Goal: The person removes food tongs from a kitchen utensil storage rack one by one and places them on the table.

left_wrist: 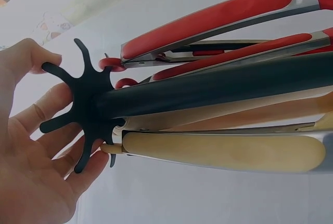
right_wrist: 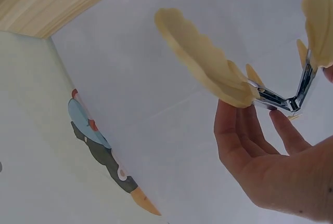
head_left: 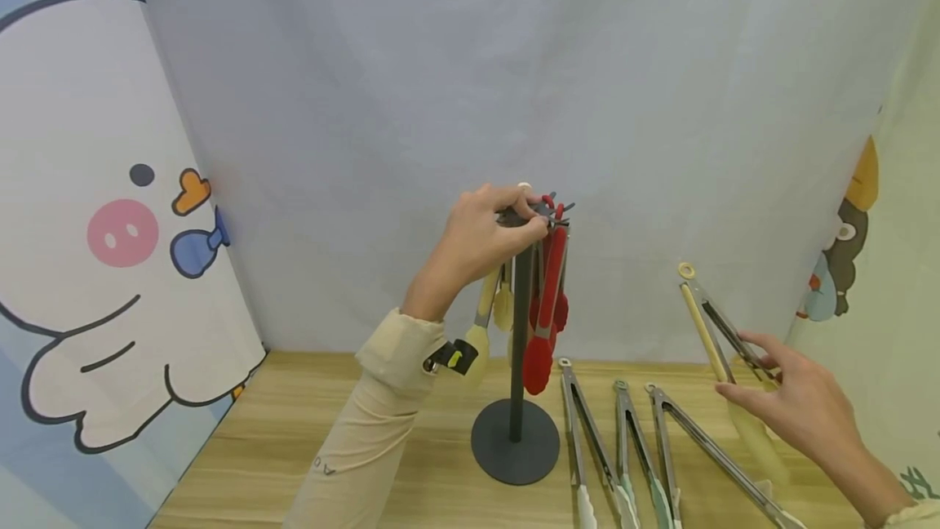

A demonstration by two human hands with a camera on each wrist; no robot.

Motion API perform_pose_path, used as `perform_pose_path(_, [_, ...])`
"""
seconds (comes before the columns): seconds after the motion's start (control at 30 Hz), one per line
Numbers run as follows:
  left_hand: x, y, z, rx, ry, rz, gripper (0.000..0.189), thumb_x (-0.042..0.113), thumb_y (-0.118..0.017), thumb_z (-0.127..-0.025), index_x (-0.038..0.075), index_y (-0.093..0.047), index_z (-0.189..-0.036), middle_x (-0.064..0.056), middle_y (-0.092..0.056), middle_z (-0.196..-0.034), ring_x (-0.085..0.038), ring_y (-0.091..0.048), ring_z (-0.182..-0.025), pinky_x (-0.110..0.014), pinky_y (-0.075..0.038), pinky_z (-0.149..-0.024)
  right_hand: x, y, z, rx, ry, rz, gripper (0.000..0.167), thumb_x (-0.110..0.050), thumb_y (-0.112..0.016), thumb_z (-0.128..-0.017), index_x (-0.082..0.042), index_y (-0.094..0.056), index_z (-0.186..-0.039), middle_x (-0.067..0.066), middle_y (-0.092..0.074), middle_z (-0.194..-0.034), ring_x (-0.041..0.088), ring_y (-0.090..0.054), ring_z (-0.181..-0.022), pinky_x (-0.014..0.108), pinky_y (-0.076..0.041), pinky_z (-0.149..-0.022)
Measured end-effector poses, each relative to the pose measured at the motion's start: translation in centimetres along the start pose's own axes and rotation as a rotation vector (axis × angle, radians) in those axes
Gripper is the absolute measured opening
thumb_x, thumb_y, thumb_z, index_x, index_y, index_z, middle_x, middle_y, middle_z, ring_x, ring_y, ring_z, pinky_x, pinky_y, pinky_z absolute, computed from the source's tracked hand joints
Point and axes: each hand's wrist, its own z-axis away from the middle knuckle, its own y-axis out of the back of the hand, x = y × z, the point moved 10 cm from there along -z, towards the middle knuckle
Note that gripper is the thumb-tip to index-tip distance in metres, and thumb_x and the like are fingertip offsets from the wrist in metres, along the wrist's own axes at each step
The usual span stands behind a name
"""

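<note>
Grasping the dark, round-based stand (head_left: pixel 518 349) by its top, the left hand (head_left: pixel 486 228) half hides from me curved hooks (left_wrist: pixel 60 73) that the left-wrist view shows fanning outward. Near the tabletop's (head_left: pixel 294 431) back right corner, the right hand (head_left: pixel 804 394) grips yellow-and-silver tongs (head_left: pixel 701 325); the right-wrist view alone shows both scalloped heads (right_wrist: pixel 200 62) spread apart.

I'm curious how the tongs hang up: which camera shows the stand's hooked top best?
The left wrist view: it shows the hooked top up close, its dark prongs spread wide. In the head view, the left hand covers part of it; the right wrist view doesn't show it at all.
</note>
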Motion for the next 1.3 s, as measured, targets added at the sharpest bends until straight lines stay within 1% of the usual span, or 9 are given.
perform_pose_path(0.13, [-0.1,0.0,0.1,-0.002,0.007,-0.004,0.016,0.025,-0.059,-0.085,0.017,-0.062,-0.072,0.003,-0.064,-0.119,-0.015,-0.051,-0.093,-0.03,-0.04,-0.067,0.7,-0.4,-0.1,-0.016,-0.016,0.009,0.075,-0.044,-0.078,-0.073,-0.006,-0.05,-0.131,0.033,-0.061,-0.104,0.05,-0.057,-0.087,0.036,-0.039,-0.048])
perform_pose_path(0.27, [-0.1,0.1,0.1,-0.005,0.006,-0.003,0.017,0.025,-0.058,-0.085,0.016,-0.061,-0.071,0.004,-0.064,-0.119,-0.014,-0.049,-0.088,-0.031,-0.039,-0.067,1.3,-0.8,-0.2,-0.024,-0.031,0.015,0.076,-0.046,-0.078,-0.072,-0.005,-0.051,-0.13,0.033,-0.061,-0.104,0.051,-0.056,-0.088,0.036,-0.039,-0.048])
perform_pose_path(0.5, [-0.1,0.1,0.0,-0.001,0.003,-0.004,0.017,0.025,-0.058,-0.085,0.017,-0.061,-0.071,0.004,-0.065,-0.118,-0.014,-0.05,-0.092,-0.03,-0.039,-0.067,2.8,-1.6,-0.4,-0.058,-0.057,0.031,0.08,-0.05,-0.076,-0.072,-0.002,-0.05,-0.13,0.034,-0.059,-0.106,0.051,-0.055,-0.087,0.04,-0.041,-0.049])
perform_pose_path(0.63, [-0.1,0.1,-0.2,0.005,-0.006,-0.001,0.016,0.024,-0.059,-0.085,0.017,-0.062,-0.071,0.003,-0.066,-0.117,-0.015,-0.051,-0.095,-0.03,-0.04,-0.067,3.7,-1.7,-0.4,-0.057,-0.071,0.038,0.08,-0.051,-0.076,-0.073,-0.001,-0.05,-0.129,0.035,-0.059,-0.105,0.051,-0.056,-0.085,0.038,-0.04,-0.047])
perform_pose_path(0.83, [-0.1,0.2,-0.1,0.01,-0.008,0.014,0.015,0.023,-0.059,-0.085,0.016,-0.062,-0.071,0.002,-0.066,-0.116,-0.018,-0.051,-0.106,-0.03,-0.041,-0.068,4.8,-1.9,-0.3,-0.061,-0.085,0.053,0.079,-0.05,-0.075,-0.073,0.0,-0.049,-0.128,0.036,-0.058,-0.104,0.05,-0.056,-0.082,0.035,-0.038,-0.044])
perform_pose_path(0.93, [-0.2,0.2,-0.1,0.013,-0.003,0.004,0.015,0.023,-0.059,-0.085,0.016,-0.062,-0.071,0.003,-0.066,-0.116,-0.017,-0.051,-0.103,-0.03,-0.04,-0.068,5.3,-2.0,-0.4,-0.06,-0.097,0.062,0.079,-0.051,-0.075,-0.073,0.0,-0.049,-0.128,0.037,-0.058,-0.104,0.049,-0.056,-0.08,0.035,-0.038,-0.044])
perform_pose_path(1.07, [-0.3,0.1,-0.1,0.01,0.0,-0.004,0.016,0.024,-0.058,-0.085,0.016,-0.061,-0.071,0.003,-0.065,-0.117,-0.014,-0.051,-0.093,-0.03,-0.041,-0.068,6.1,-2.1,-0.3,-0.073,-0.125,0.063,0.08,-0.051,-0.075,-0.073,0.001,-0.048,-0.127,0.037,-0.057,-0.103,0.048,-0.057,-0.079,0.035,-0.038,-0.044])
perform_pose_path(1.17, [-0.2,0.0,-0.2,0.012,-0.005,0.001,0.016,0.023,-0.058,-0.084,0.016,-0.061,-0.07,0.003,-0.065,-0.117,-0.012,-0.05,-0.09,-0.029,-0.042,-0.067,6.8,-2.2,-0.3,-0.08,-0.138,0.066,0.08,-0.051,-0.075,-0.073,0.002,-0.048,-0.127,0.038,-0.056,-0.102,0.047,-0.057,-0.077,0.035,-0.039,-0.044])
perform_pose_path(1.3, [-0.2,0.0,-0.2,0.022,-0.016,0.005,0.016,0.023,-0.059,-0.084,0.016,-0.061,-0.07,0.002,-0.066,-0.115,-0.012,-0.05,-0.09,-0.029,-0.041,-0.067,7.4,-2.5,-0.3,-0.085,-0.137,0.069,0.08,-0.05,-0.075,-0.074,0.003,-0.047,-0.127,0.038,-0.056,-0.102,0.046,-0.057,-0.076,0.035,-0.039,-0.044])
